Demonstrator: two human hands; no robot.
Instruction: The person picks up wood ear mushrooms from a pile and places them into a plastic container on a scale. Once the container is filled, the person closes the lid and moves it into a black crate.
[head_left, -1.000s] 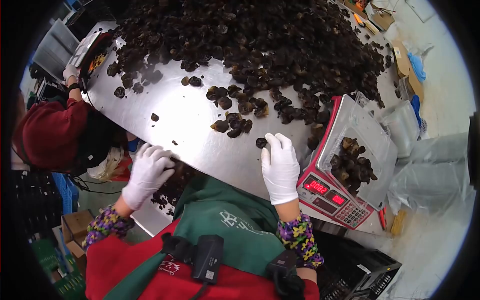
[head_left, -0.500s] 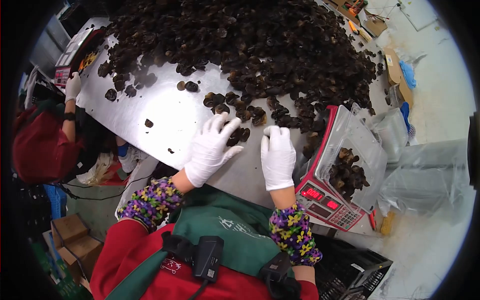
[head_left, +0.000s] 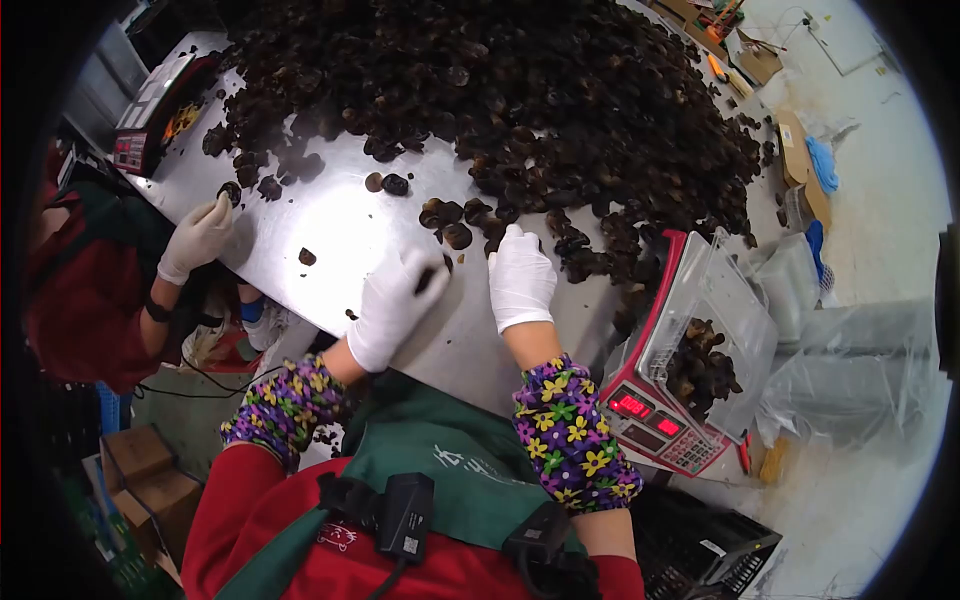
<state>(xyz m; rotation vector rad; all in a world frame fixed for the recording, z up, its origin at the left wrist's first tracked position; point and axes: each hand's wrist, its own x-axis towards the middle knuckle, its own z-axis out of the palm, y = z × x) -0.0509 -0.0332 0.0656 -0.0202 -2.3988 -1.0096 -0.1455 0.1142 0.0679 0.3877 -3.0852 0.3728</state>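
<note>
Dark brown, wrinkled wood ear mushrooms lie in a large heap on the metal table, with loose wood ear mushrooms at its near edge. My left hand, white-gloved and slightly blurred, curls closed around a dark wood ear mushroom just above the table. To its right, my gloved right hand is closed, its fingertips down against the loose pieces; what they pinch is hidden. A red scale stands right of this hand, its clear tray bearing a small pile of wood ear mushrooms.
The metal table runs left to a second scale. There, a co-worker's gloved hand holds a dark piece. Clear plastic bags lie at the right, and a black crate stands below the table's near edge.
My left hand has drawn back and closed from spread fingers, taking up a wood ear mushroom. My right hand has moved left and slightly forward. The co-worker's hand has come away from the far scale.
</note>
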